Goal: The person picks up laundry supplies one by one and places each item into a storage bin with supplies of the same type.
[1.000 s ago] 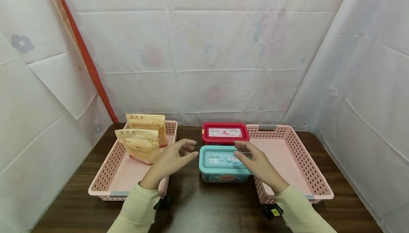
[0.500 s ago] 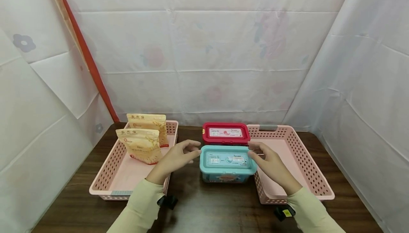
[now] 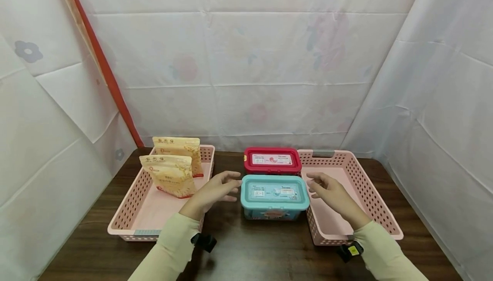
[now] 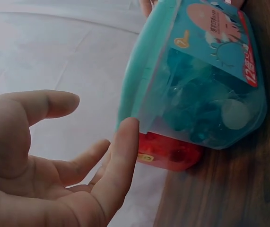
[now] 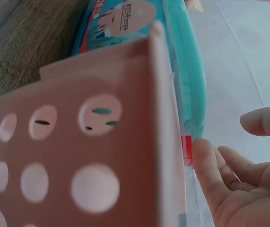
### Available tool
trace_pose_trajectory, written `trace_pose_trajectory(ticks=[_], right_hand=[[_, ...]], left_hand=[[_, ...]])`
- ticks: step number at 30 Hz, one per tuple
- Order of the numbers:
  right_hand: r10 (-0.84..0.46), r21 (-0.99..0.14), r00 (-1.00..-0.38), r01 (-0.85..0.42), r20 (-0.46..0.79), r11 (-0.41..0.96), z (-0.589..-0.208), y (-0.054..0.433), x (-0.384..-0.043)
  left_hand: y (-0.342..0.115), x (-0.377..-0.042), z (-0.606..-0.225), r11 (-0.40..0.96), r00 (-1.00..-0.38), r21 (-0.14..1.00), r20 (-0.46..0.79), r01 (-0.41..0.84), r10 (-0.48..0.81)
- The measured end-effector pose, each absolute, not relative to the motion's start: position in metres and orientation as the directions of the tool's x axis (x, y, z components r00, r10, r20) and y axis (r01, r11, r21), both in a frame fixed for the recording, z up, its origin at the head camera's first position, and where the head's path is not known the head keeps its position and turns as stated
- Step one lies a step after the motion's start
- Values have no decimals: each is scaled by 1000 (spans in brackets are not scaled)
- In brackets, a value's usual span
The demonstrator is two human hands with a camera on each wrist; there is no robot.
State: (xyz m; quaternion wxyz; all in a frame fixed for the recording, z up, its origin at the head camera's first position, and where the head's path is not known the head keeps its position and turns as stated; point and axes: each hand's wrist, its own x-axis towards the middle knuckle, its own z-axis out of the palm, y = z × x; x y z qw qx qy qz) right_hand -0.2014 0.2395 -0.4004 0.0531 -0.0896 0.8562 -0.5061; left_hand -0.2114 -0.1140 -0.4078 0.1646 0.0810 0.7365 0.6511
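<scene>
A teal lidded plastic box [image 3: 275, 206] stands on the table between my hands, its lid on and facing up. Beside its left end is my left hand [image 3: 216, 190], thumb and fingers loosely spread; in the left wrist view a fingertip [image 4: 126, 132] comes close to the lid's edge, and I cannot tell whether it touches. My right hand [image 3: 334, 197] hovers past the box's right end, over the basket's side, its fingers loosely bent around nothing. Behind the teal box sits a red lidded box [image 3: 272, 161], its lower front hidden.
At the left, a pink perforated basket [image 3: 135, 221] holds two yellow pouches, a front one [image 3: 169, 176] and a rear one [image 3: 181, 148]. Another pink basket [image 3: 369, 187] stands right of the boxes, its left wall close to the teal box. White sheeting [image 3: 250, 58] hangs behind.
My right hand has shifted right, from over the teal box's lid to beyond its right end. The left hand has moved slightly right toward the box. Boxes and pouches stay put.
</scene>
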Motion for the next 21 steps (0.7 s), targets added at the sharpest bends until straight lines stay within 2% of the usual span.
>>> trace_pose_trajectory(ticks=[9, 21], right_hand=[[-259, -891, -965, -90, -32, 444, -402, 241, -205], [-260, -870, -964, -75, -63, 488, -404, 236, -208]], left_hand=[[-110, -214, -414, 159, -921, 982, -151, -99, 360], [-103, -214, -416, 200, -928, 976, -149, -83, 342]])
